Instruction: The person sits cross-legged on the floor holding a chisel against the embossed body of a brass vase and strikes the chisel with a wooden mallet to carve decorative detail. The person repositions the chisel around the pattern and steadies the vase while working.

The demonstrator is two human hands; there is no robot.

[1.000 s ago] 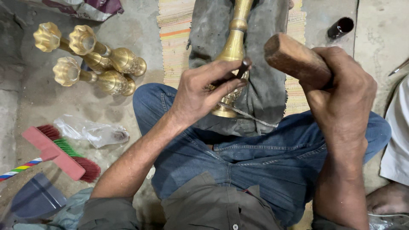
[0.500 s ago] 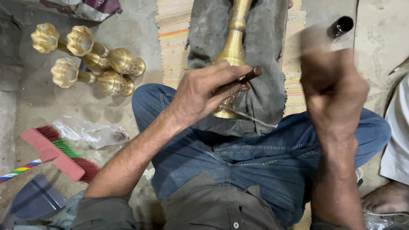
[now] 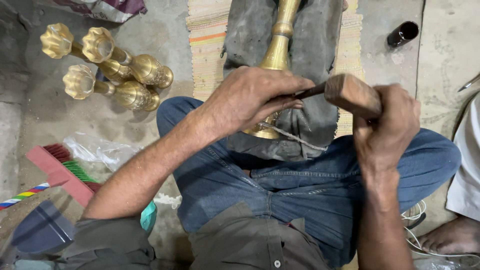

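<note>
The left hand (image 3: 250,97) pinches a thin punch (image 3: 307,91) over the brass stand (image 3: 277,50) on grey cloth (image 3: 320,60). The right hand (image 3: 387,125) is closed around a wooden mallet (image 3: 350,94) touching the punch's end. A crumpled clear bag (image 3: 100,150) lies near left.

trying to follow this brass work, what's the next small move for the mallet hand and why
Probably lift the wooden mallet slightly for another light tap. The right hand has its head against the end of the thin punch pinched in the left hand, whose tip is hidden near the base of the brass stand.
</note>
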